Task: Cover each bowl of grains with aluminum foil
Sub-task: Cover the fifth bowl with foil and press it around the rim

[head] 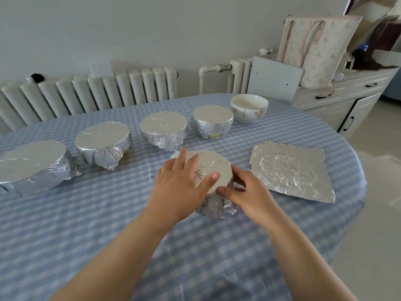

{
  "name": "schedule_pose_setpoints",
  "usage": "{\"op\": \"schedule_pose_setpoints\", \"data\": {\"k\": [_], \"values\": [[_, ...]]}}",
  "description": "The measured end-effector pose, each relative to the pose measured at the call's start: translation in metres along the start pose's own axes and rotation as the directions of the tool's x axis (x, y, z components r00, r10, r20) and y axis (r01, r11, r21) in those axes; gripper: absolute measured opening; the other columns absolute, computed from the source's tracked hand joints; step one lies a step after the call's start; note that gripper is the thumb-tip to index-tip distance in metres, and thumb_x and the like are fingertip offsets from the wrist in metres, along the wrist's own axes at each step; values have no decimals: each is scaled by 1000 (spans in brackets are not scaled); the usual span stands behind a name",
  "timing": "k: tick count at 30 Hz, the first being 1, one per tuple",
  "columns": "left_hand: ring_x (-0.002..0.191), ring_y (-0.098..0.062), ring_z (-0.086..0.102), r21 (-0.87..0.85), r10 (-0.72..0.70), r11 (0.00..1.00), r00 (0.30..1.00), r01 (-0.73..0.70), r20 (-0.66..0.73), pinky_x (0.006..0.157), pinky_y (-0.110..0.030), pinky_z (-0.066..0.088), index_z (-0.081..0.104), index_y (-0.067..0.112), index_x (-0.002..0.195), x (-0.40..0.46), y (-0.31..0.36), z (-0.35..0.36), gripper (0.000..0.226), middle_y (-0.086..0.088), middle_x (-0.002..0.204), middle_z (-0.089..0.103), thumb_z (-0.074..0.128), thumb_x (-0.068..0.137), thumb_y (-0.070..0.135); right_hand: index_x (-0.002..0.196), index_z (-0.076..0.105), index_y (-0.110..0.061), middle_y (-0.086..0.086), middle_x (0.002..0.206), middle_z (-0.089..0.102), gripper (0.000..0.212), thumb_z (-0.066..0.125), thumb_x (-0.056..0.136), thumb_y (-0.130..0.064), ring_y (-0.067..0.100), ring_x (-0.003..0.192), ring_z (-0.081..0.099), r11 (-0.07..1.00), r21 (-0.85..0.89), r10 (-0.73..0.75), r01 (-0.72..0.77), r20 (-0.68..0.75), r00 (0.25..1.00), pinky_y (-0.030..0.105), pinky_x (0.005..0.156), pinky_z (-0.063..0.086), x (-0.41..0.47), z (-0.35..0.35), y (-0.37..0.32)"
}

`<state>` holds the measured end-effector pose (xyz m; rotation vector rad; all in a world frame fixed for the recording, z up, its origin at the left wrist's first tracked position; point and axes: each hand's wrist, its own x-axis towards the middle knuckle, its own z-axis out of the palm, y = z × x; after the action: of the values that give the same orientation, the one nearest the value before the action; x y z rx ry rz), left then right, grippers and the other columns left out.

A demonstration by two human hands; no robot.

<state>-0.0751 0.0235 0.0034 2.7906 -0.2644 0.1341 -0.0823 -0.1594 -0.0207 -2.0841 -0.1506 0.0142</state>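
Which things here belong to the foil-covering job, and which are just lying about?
Job: bowl being wrapped, left hand, right hand, four wrapped bowls, spare foil sheet, uncovered white bowl.
Lying about: patterned bag, radiator, cabinet.

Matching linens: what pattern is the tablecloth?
A light blue-and-white gingham check fabric tablecloth, clearest in head view.

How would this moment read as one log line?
left hand: flat on near foiled bowl | right hand: grips its side | white bowl: uncovered
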Motion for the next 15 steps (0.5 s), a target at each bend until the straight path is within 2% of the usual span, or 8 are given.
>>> {"op": "schedule_pose_setpoints", "data": {"k": [2,3,5,7,9,12,13,15], "values": [[147,-23,4,22,10,1000,999,-11,42,117,-45,11,12,32,153,1,-9,-2,111,0,164,-5,9,61,95,127,53,-42,-20,115,62,63,78,71,-54,-4,112,56,998,58,-30,31,-22,999,31,101,46,-1,1,0],[147,-22,1,17,15,1000,998,-16,59,118,-45,9,10,32,153,2,-13,-2,117,0,164,-5,13,55,97,130,51,-35,-22,111,62,70,80,68,-51,-5,111,57,994,107,-23,29,-58,998,29,101,46,-2,3,2],[147,-18,-4,-18,34,999,997,-33,71,118,-44,5,6,31,154,3,-20,1,126,1,164,-3,20,49,99,124,46,-38,-17,117,60,79,79,57,-62,2,116,57,984,176,4,17,-118,993,33,103,45,-4,8,6],[147,-15,-9,-41,54,998,996,-51,67,118,-43,-1,4,31,154,4,-23,5,130,1,163,-2,25,46,100,116,49,-39,-11,123,61,75,81,54,-66,8,119,57,980,197,5,23,-142,990,39,102,46,-5,11,15],[148,-16,-12,-64,62,996,996,-59,57,119,-43,-4,3,31,154,4,-23,8,132,1,163,-2,30,45,101,112,52,-36,-9,124,62,62,85,62,-50,7,119,57,982,188,8,20,-143,990,37,102,47,-7,10,20],[149,-15,-3,-163,29,986,998,-19,61,120,-42,9,7,32,153,3,-22,8,130,4,162,0,45,47,97,106,52,-32,-9,125,63,44,81,75,-18,-6,114,57,985,171,-7,34,-153,988,16,96,46,-5,7,27],[148,-14,0,-178,22,984,998,-11,60,119,-41,12,8,33,153,2,-20,7,128,6,162,1,49,48,95,103,52,-30,-10,125,62,43,79,76,-12,-11,112,56,984,170,-21,47,-151,988,10,92,44,-5,6,29],[148,-13,3,-178,21,984,999,-12,49,118,-39,16,10,33,153,2,-18,6,125,7,161,2,50,50,91,101,53,-29,-15,124,61,40,78,77,-9,-14,111,55,985,164,-31,53,-136,990,7,90,43,-4,4,32]]}}
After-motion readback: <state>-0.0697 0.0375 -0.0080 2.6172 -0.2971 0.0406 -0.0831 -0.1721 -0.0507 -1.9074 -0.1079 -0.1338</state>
